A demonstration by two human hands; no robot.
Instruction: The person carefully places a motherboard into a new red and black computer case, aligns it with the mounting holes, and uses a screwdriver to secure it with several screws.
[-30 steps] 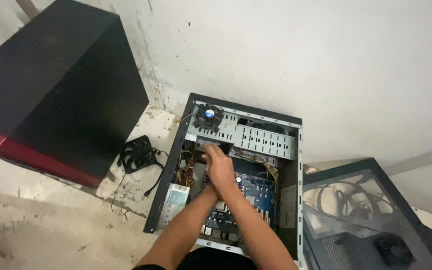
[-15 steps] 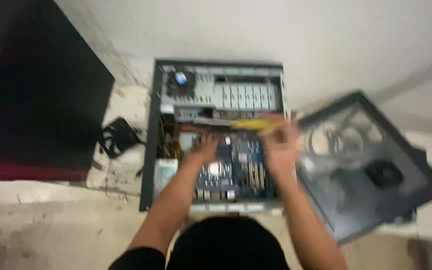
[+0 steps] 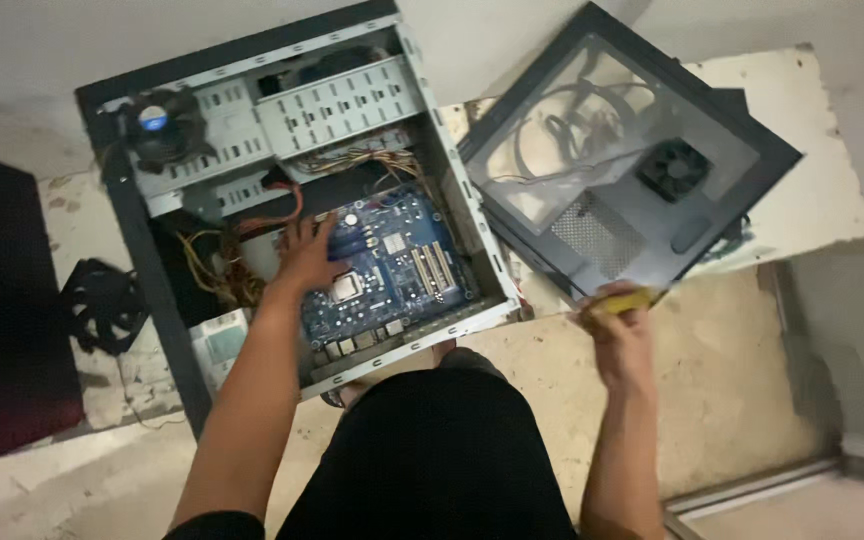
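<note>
Loose fan (image 3: 102,305): on the floor at 9 o'clock of the open case (image 3: 142,250).
Your left hand (image 3: 304,258): fingers spread, resting on the blue motherboard (image 3: 392,265).
Side panel (image 3: 627,160): at 3 o'clock of the case.
Your right hand (image 3: 617,325): closed around a yellow-handled tool (image 3: 624,298), at the panel's near edge.

Bare forearms, black short sleeve on left arm, black trousers.

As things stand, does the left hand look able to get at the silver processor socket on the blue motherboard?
Probably yes. The left hand already rests on the blue motherboard inside the open computer case, and the processor socket lies uncovered just beside its fingers, with no cable or panel across it.
</note>
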